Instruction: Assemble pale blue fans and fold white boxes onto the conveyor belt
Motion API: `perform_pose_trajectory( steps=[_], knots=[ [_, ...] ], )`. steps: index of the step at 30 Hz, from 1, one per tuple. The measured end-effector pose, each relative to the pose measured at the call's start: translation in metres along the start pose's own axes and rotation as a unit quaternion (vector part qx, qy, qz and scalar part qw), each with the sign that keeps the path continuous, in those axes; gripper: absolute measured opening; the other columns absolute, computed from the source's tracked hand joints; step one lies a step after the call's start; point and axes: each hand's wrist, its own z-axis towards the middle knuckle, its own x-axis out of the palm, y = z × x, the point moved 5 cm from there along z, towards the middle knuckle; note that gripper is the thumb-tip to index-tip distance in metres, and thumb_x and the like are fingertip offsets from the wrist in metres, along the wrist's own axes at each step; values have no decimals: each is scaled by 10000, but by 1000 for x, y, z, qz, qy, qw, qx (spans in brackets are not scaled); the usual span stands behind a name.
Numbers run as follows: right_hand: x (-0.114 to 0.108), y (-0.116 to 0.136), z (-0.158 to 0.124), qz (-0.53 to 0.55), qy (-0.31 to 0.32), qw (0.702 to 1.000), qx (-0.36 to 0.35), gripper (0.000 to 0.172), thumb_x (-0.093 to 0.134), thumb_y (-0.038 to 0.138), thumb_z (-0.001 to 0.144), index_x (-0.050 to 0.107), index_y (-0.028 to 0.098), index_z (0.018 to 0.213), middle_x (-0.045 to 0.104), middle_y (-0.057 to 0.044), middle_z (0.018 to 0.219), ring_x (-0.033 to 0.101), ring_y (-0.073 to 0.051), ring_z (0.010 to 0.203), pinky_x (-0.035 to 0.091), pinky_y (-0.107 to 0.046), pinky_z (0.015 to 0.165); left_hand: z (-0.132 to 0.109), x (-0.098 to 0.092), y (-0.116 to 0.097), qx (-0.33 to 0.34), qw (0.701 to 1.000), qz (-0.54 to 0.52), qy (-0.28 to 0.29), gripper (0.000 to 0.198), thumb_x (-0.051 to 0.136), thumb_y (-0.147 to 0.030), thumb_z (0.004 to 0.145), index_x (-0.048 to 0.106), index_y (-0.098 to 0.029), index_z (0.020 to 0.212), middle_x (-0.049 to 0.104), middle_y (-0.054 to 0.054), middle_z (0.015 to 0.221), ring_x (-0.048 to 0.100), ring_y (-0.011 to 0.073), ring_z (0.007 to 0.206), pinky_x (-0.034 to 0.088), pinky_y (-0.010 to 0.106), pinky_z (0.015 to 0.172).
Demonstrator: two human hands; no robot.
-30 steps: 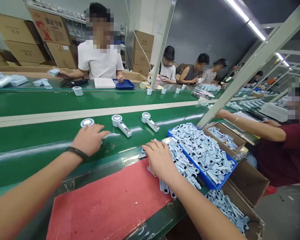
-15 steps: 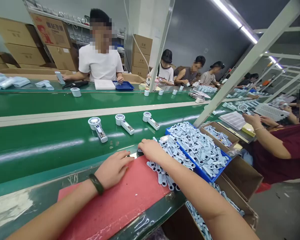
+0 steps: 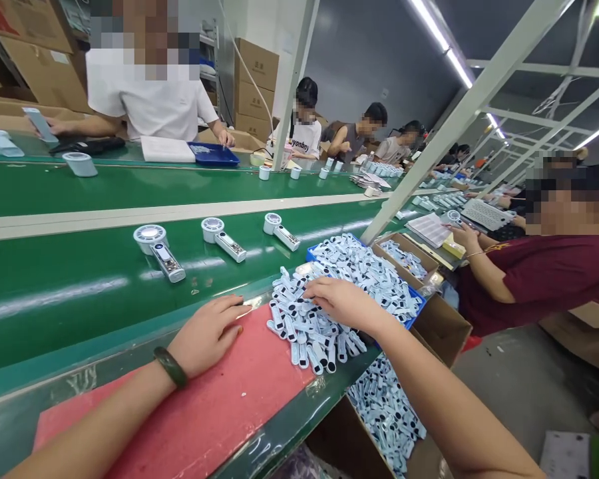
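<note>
I see left hand over red mat, thumb and fingers apart. Right hand at pale-blue strips heaped by mat's right end; can't tell from here if any gripped. Three round-headed devices on green belt.

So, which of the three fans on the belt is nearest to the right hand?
The rightmost fan, closest to the pile; the middle fan and left fan lie farther from the right hand.
</note>
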Motion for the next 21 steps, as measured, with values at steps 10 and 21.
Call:
perform_pose_trajectory(
  steps=[10,21],
  knots=[
    [21,13,100,-124,16,991,43,398,526,387,1004,597,189,1341,678,-140,1237,639,-284,1150,449,-455,1028,-1,-5,-1,12,999,11,-35,363,417,-245,983,644,-221,1265,609,103,1365,550,279,1285,508,515,1074],
    [57,31,105,-181,82,976,83,241,594,303,949,665,127,1097,657,-128,1124,681,-239,921,520,-380,824,-4,-3,0,2,1000,-16,-6,364,389,-232,981,651,-212,1232,577,105,1390,517,278,1314,471,512,1113]
  ],
)
